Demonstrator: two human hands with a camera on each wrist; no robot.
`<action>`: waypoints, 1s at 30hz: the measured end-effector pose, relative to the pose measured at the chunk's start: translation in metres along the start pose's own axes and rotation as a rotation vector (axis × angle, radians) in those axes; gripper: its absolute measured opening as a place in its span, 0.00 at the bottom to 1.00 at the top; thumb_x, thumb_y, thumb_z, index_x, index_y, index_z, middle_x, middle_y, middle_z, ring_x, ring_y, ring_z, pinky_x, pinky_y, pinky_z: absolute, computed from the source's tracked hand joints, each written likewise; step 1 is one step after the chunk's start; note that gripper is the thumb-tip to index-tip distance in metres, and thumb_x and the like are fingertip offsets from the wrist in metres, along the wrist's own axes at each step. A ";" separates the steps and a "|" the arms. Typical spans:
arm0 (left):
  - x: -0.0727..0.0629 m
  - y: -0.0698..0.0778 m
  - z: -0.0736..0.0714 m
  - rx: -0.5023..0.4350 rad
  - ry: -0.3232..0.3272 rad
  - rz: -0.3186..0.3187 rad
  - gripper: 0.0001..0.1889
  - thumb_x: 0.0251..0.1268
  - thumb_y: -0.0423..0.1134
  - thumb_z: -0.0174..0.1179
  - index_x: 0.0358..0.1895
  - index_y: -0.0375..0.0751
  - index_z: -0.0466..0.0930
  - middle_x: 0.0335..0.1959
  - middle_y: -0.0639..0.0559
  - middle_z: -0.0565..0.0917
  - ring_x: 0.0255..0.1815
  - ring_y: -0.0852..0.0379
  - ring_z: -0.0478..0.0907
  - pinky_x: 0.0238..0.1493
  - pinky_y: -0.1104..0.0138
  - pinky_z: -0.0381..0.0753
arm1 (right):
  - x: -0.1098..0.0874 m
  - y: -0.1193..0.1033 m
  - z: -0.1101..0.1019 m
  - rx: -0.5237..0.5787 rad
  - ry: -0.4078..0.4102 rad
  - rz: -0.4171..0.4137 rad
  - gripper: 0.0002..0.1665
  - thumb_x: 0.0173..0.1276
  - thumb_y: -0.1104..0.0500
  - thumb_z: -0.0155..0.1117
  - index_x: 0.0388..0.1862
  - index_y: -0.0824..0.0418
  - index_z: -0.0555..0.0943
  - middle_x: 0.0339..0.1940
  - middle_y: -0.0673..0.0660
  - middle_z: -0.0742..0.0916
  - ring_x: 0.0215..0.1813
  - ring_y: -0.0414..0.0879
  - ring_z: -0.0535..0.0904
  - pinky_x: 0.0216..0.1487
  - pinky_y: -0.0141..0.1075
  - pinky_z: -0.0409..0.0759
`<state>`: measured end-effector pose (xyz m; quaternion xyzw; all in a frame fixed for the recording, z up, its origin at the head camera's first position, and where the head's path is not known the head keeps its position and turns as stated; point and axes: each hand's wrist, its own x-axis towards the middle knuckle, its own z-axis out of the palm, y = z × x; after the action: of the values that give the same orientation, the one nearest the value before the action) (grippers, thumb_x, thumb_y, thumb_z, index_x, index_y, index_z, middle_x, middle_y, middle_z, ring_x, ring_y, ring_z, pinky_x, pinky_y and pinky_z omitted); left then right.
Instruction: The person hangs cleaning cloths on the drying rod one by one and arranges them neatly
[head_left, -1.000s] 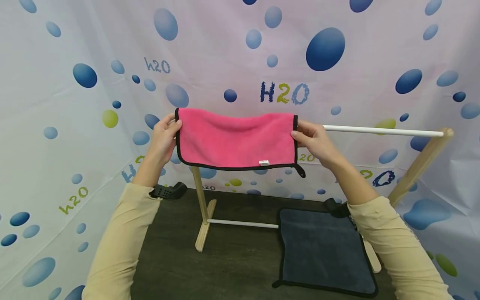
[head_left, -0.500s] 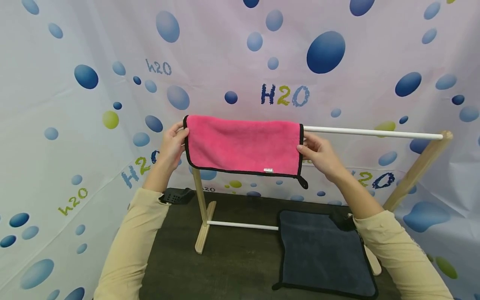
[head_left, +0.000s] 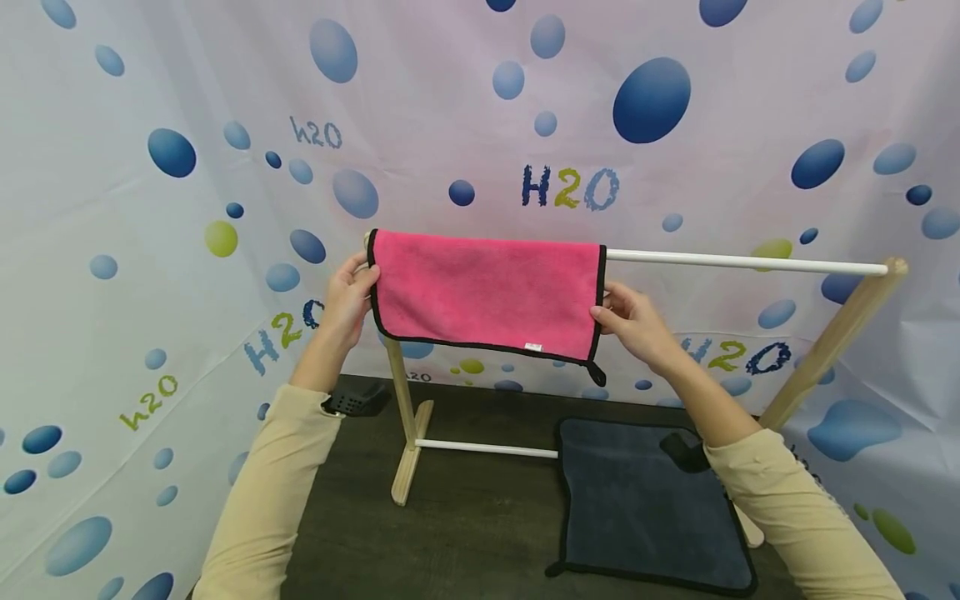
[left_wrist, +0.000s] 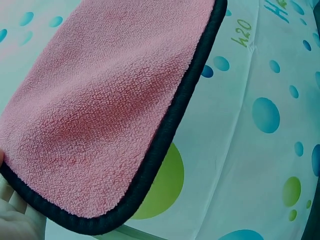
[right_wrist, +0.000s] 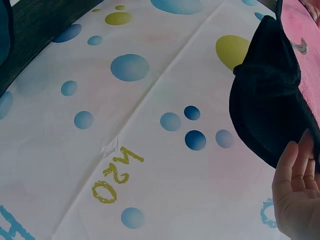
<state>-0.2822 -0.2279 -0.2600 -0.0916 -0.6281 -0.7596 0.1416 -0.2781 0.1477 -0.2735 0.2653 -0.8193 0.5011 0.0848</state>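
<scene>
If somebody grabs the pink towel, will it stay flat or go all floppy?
Probably floppy: the pink towel drapes over the white rail and hangs limp. Likely light, since fingertips steady it. Its fuzzy pile probably grips, not slips.

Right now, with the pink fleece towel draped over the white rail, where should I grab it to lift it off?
Take the pink fleece towel by its two black-trimmed side edges, from the front, one hand per side. It hangs flat over the white rail, so both edges are exposed.

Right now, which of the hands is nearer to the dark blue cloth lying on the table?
Right. The right hand holds the pink towel's edge above the dark blue cloth; the left hand grips the far edge.
</scene>
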 end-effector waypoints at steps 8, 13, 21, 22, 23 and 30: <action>0.001 -0.001 0.003 0.002 0.013 0.029 0.12 0.70 0.33 0.45 0.54 0.41 0.68 0.35 0.57 0.79 0.37 0.63 0.75 0.39 0.74 0.76 | 0.003 -0.003 0.000 0.009 0.003 -0.017 0.29 0.68 0.67 0.51 0.67 0.67 0.60 0.29 0.60 0.80 0.32 0.36 0.78 0.38 0.26 0.78; -0.001 -0.005 0.000 -0.003 0.022 0.020 0.14 0.70 0.33 0.45 0.55 0.39 0.66 0.35 0.59 0.81 0.37 0.64 0.77 0.39 0.74 0.76 | 0.002 0.000 0.003 -0.011 -0.002 0.030 0.30 0.68 0.65 0.52 0.68 0.64 0.59 0.31 0.63 0.80 0.32 0.38 0.77 0.38 0.27 0.78; -0.006 -0.019 -0.008 0.011 0.002 0.019 0.11 0.69 0.32 0.46 0.52 0.41 0.67 0.33 0.60 0.81 0.34 0.66 0.78 0.38 0.74 0.77 | -0.003 0.009 0.010 0.037 -0.002 0.022 0.32 0.68 0.66 0.52 0.69 0.63 0.56 0.34 0.66 0.80 0.34 0.38 0.78 0.39 0.27 0.77; -0.007 -0.021 -0.009 0.020 0.000 0.019 0.11 0.69 0.32 0.46 0.52 0.41 0.67 0.33 0.61 0.81 0.33 0.66 0.78 0.38 0.74 0.77 | -0.004 0.010 0.011 0.050 -0.006 0.016 0.33 0.68 0.66 0.52 0.70 0.63 0.55 0.34 0.67 0.81 0.34 0.38 0.78 0.40 0.28 0.78; -0.008 -0.024 -0.010 0.033 0.000 0.021 0.11 0.69 0.32 0.46 0.53 0.41 0.67 0.33 0.61 0.82 0.33 0.67 0.79 0.38 0.74 0.77 | -0.005 0.011 0.012 0.063 -0.012 0.009 0.33 0.68 0.67 0.52 0.70 0.63 0.54 0.35 0.68 0.81 0.34 0.38 0.78 0.40 0.28 0.78; -0.012 -0.038 -0.015 0.060 0.004 0.012 0.13 0.68 0.29 0.46 0.54 0.36 0.66 0.32 0.65 0.82 0.32 0.68 0.79 0.37 0.75 0.77 | -0.015 0.021 0.018 0.081 -0.047 0.007 0.34 0.67 0.68 0.51 0.70 0.64 0.53 0.34 0.68 0.81 0.33 0.40 0.77 0.39 0.29 0.77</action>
<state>-0.2827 -0.2344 -0.3020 -0.0893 -0.6499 -0.7396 0.1502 -0.2745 0.1444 -0.3048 0.2771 -0.8011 0.5279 0.0530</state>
